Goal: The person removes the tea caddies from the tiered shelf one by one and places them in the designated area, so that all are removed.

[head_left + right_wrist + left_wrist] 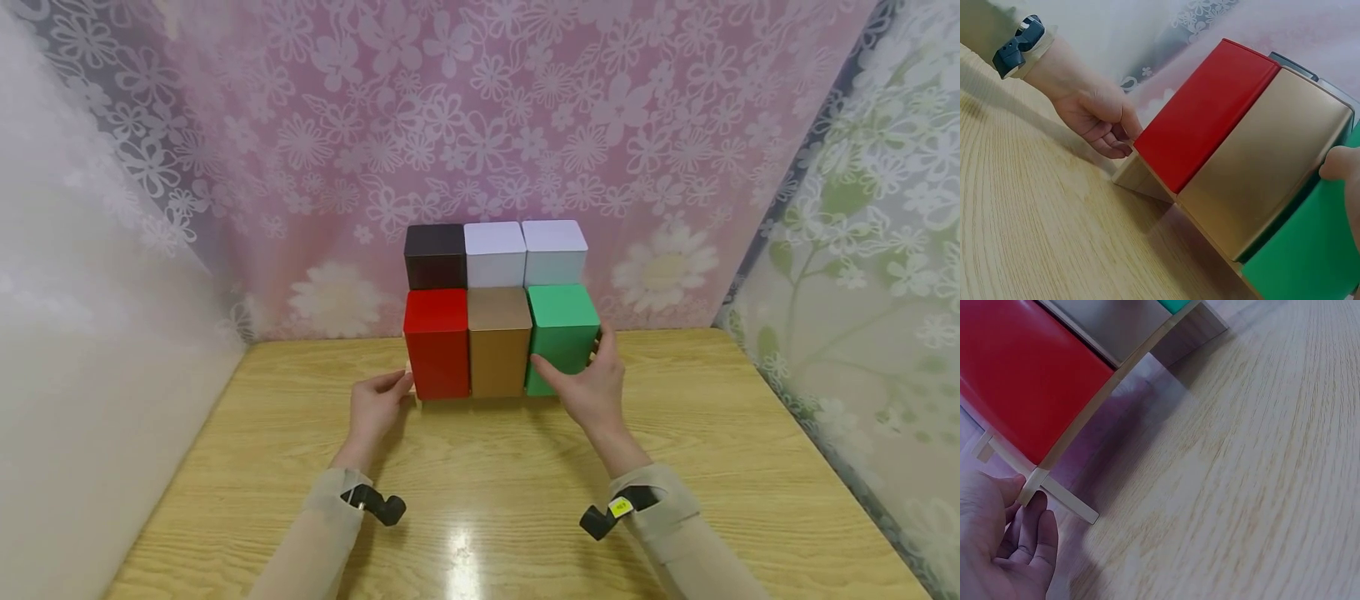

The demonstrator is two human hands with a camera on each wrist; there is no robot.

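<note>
My left hand (377, 408) pinches the corner of a small wooden rack (1072, 501) by the lower left of the red box (441, 354). The red box stands upright on this rack, beside a gold-brown box (498, 362) and a green box (564, 307). With its thumb on the front and its fingers round the right side, my right hand (596, 385) grips the green box, which leans slightly. In the right wrist view only part of that hand (1350, 181) shows at the edge. Its fingers behind the box are mostly hidden.
Behind the front row stand a black box (435, 258) and two white boxes, one in the middle (495, 254) and one at the right (555, 254). Flowered pink fabric (480, 125) hangs behind the wooden table (465, 483), with pale walls of cloth at both sides.
</note>
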